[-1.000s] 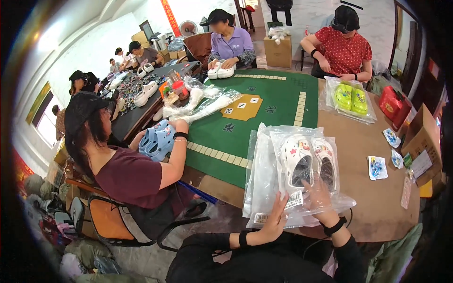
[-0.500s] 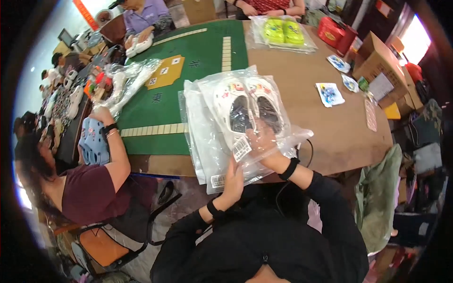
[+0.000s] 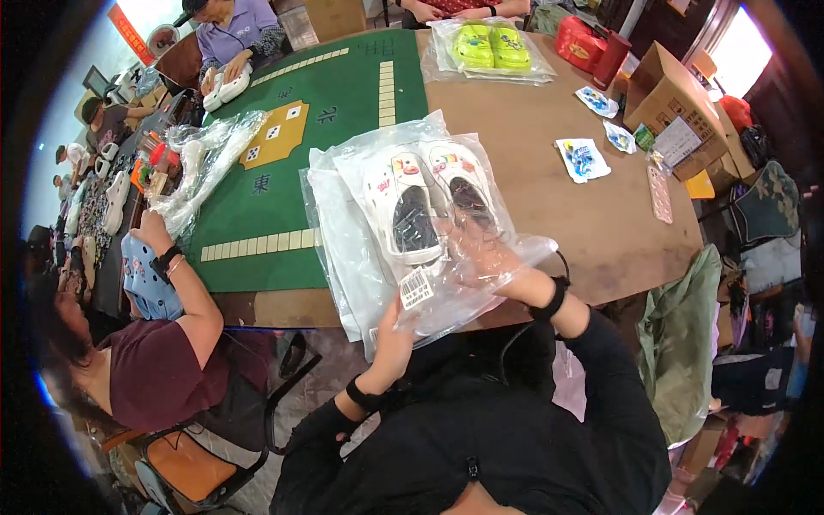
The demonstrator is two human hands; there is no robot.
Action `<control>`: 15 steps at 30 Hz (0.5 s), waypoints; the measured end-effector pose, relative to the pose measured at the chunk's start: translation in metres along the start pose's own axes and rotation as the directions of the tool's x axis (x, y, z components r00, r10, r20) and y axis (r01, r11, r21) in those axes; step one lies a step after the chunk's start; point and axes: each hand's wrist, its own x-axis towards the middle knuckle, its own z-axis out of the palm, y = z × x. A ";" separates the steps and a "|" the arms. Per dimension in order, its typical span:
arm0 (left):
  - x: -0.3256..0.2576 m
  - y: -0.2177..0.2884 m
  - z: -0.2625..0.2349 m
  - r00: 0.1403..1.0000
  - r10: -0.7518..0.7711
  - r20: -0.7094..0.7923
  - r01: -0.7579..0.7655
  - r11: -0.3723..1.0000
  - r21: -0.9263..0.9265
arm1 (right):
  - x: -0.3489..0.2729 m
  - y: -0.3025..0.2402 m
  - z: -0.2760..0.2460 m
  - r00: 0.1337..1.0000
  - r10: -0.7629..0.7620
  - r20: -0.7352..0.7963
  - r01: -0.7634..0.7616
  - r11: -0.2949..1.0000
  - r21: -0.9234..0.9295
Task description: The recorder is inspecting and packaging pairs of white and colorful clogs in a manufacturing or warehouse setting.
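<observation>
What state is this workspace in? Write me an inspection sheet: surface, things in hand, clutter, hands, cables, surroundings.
Surface: brown table, green mat on its left part.
Things in hand: white shoes with colourful decorations, in a clear bag.
Clutter: small blue-and-white packets, pink strip and red bag on the right; lime-green shoes in plastic at the far side.
Hands: left hand at the bag's near edge, beside a label; right hand under clear plastic at the shoes; exact grip unclear.
Cables: dark cable near the right wrist.
Surroundings: co-worker in maroon at left, cardboard box at right.
</observation>
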 end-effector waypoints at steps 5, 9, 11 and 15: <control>-0.019 0.046 0.017 0.861 0.508 0.012 -0.373 0.615 0.695 | -0.041 0.019 -0.010 0.966 0.175 -0.188 -0.233 0.904 -0.357; -0.024 0.065 0.018 0.856 0.443 0.266 -0.422 0.301 0.855 | -0.038 0.020 -0.002 0.969 0.246 0.028 -0.244 0.967 -0.067; -0.024 0.068 0.018 0.858 0.415 0.303 -0.438 0.283 0.853 | -0.035 0.022 0.013 0.941 0.330 -0.079 -0.337 0.886 -0.319; -0.018 0.056 0.013 0.842 0.463 0.276 -0.431 0.271 0.861 | -0.018 0.033 0.011 0.838 0.515 -0.179 -0.542 0.747 -0.386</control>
